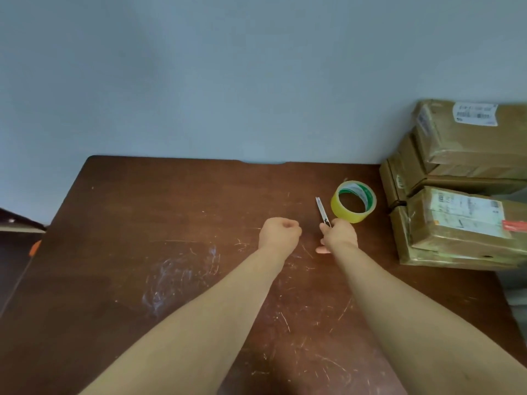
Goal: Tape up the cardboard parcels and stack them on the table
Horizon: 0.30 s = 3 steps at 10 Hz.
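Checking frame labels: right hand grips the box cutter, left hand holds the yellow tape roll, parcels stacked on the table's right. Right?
No. The head view shows the left hand as a fist holding nothing. The yellow tape roll lies on the table beside the box cutter, which the right hand grips. The parcels are stacked at right.

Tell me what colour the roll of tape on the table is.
The roll of tape is yellow, with green-and-white print inside its core; the head view shows it.

Right hand (339, 233) grips knife (323, 210) on desk (142, 252), tape (353, 201) just beside; left hand (281, 232) fisted, holding nothing; taped parcels (462, 183) stacked at right.
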Motion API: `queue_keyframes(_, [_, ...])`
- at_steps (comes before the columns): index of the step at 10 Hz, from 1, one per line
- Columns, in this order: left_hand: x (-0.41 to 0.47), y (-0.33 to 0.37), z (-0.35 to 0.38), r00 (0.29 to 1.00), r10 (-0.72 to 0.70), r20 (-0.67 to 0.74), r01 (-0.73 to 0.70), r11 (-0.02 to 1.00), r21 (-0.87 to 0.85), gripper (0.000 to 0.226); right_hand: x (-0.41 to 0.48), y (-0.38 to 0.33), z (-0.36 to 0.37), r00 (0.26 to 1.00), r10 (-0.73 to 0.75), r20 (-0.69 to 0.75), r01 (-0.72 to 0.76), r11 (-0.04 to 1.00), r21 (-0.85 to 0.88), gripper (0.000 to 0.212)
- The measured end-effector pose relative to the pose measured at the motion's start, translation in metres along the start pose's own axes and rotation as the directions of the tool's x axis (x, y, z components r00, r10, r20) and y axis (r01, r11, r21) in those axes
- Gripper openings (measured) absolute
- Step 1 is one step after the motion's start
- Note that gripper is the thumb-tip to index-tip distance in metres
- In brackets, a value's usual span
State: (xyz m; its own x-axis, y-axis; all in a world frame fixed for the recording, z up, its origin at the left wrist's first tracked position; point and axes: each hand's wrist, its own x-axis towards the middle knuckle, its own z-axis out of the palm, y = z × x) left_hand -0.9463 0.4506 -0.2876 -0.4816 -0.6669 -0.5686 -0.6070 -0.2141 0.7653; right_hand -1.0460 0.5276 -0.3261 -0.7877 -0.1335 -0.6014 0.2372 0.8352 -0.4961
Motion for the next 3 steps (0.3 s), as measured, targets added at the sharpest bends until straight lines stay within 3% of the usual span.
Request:
queue_keyframes(2, [-0.021, -0.007, -0.022, 0.999, -0.014, 0.042, 0.016, 0.998, -0.061, 0.022, -0.024, 0.027, -0.013, 0.974, -0.146, -0.173, 0.171, 0.975, 0.142, 0.032])
queue_keyframes(3, [-0.061, -0.017, -0.040, 0.994, 0.026, 0.102, -0.023, 0.999, -0.034, 0.015, -0.053, 0.041, -0.035, 0.983, -0.170, -0.064, 0.181, 0.882, 0.436, 0.026])
